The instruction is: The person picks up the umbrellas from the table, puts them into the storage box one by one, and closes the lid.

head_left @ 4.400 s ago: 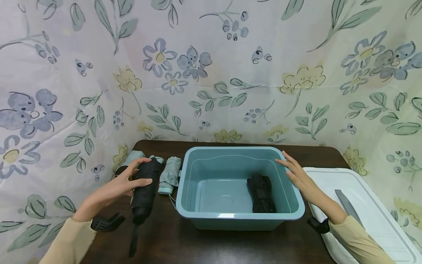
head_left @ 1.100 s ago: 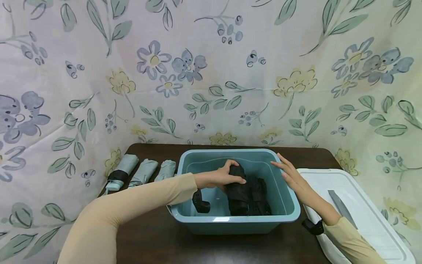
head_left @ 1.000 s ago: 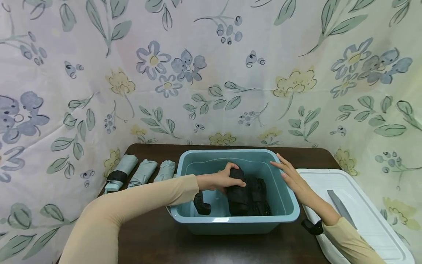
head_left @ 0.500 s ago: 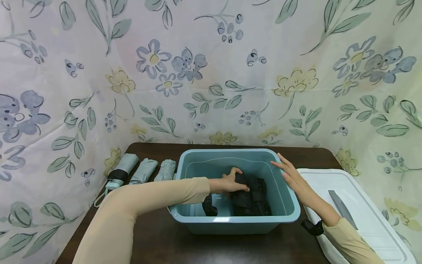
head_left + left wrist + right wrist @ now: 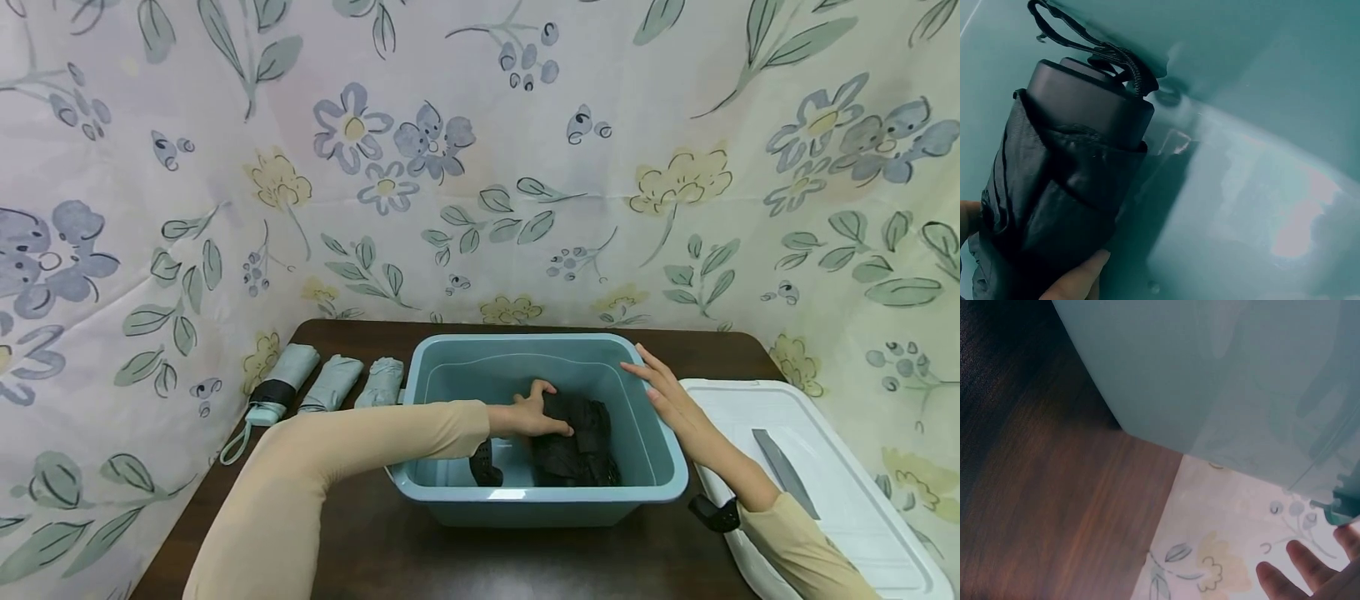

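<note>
Inside the blue-green plastic bin (image 5: 517, 495), my left hand (image 5: 531, 417) grips a folded black umbrella (image 5: 553, 460), thumb on one side and fingers on the other. The left wrist view shows this umbrella (image 5: 1079, 181) close up, its flat handle end and wrist strap pointing away from the hand. A second black folded umbrella (image 5: 597, 446) lies right alongside it, toward the bin's right wall. My right hand (image 5: 678, 412) rests at the bin's right rim with fingers extended; its fingertips (image 5: 1307, 565) show beside the bin's outer wall in the right wrist view.
Left of the bin lie three folded pale blue-green umbrellas (image 5: 333, 383), the outermost one (image 5: 292, 371) with a black band and a wrist loop. A white lid (image 5: 862, 483) with a grey strip lies on the right. Behind the dark wooden table (image 5: 517, 558) hangs a floral cloth (image 5: 480, 167).
My left hand has carried the black umbrella from the table's left side into the bin, then shifted it right and lower against the other black umbrella. The right hand has stayed at the rim.
</note>
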{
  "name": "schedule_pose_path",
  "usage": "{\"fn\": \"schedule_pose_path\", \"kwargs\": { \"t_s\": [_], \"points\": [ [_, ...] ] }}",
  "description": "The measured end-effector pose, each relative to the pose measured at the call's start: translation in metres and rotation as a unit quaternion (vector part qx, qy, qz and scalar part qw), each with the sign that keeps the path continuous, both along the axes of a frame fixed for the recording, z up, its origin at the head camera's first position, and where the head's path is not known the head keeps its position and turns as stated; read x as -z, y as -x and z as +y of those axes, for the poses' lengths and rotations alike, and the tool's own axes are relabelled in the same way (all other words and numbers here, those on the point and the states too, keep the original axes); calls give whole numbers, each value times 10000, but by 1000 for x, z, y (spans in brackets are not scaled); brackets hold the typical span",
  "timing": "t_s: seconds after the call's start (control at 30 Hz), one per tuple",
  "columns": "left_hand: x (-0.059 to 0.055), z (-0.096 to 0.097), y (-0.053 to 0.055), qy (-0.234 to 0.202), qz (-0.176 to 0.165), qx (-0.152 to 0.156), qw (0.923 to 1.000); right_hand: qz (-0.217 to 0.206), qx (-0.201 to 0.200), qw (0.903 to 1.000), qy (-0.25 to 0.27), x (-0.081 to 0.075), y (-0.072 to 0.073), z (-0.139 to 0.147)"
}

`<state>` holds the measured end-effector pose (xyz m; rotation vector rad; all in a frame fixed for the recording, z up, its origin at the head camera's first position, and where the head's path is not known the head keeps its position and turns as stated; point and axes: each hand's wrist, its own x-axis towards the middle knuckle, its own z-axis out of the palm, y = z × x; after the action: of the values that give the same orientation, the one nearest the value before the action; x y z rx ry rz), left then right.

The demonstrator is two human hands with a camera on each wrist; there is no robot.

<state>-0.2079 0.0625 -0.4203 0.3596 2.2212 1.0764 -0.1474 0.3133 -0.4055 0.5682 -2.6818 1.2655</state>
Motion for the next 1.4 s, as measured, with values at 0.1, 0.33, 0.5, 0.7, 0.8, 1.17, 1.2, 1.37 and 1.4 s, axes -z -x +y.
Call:
{"fn": "schedule_pose_path", "kwargs": {
  "t_s": [0.1,0.33,0.5,0.7,0.8,1.17,1.2,1.37,1.4],
  "points": [
    [0,1,1,3,-70,9,10000,17,-9,10000,11,0,1,1],
    [-2,1,2,-4,-256,78,9996,23,-3,9999,104,1,1,1],
    [-5,0,4,47,-344,260,9991,51,10,9999,113,2,-1,1],
    [-7,1,6,117,-356,357,9987,62,7,9999,104,3,-1,2],
    [-9,0,6,313,-167,484,9982,48,19,9999,110,5,-1,2],
    [-26,-7,8,586,-667,993,9911,-7,-54,9999,146,3,0,0],
    [-28,-8,9,569,-749,1040,9901,-1,-55,9999,137,3,0,0],
    [-39,-14,14,593,-963,1360,9842,0,-30,9999,106,3,1,2],
    [-42,-15,14,630,-960,1449,9828,3,-26,9999,109,3,1,2]
  ]
}}
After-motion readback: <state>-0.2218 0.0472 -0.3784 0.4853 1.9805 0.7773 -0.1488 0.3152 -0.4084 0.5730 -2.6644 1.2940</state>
